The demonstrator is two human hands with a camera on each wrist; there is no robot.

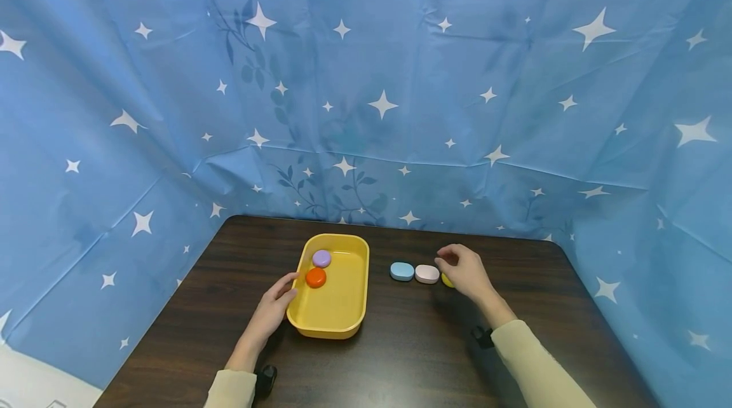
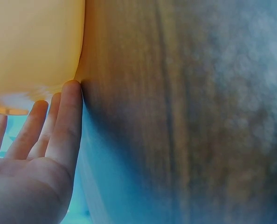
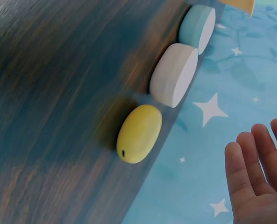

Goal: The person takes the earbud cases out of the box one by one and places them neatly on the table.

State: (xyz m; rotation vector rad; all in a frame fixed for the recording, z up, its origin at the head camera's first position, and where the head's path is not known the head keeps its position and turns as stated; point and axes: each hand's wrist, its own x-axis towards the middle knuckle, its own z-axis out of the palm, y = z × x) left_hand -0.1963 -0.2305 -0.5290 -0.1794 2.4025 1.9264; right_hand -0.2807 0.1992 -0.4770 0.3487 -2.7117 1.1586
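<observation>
My left hand [image 1: 270, 311] touches the left side of a yellow tray [image 1: 341, 306]; in the left wrist view its straight fingers meet the tray's wall [image 2: 36, 51]. Inside the tray lie a round purple piece [image 1: 321, 258] and a round orange piece [image 1: 316, 278]. My right hand [image 1: 466, 273] is raised over a yellow oval piece [image 3: 139, 134], partly hidden by it in the head view. The right wrist view shows those fingers extended, apart from the yellow piece and holding nothing. Left of it, in a row, are a pinkish-white oval case [image 1: 427, 274] and a light-blue oval case [image 1: 402, 271].
The dark wooden table [image 1: 412, 357] carries everything. A blue curtain [image 1: 366, 122] with white stars hangs behind its far edge and along both sides. Dark wrist cameras are worn on both arms, the left one [image 1: 265, 380] close to the tabletop.
</observation>
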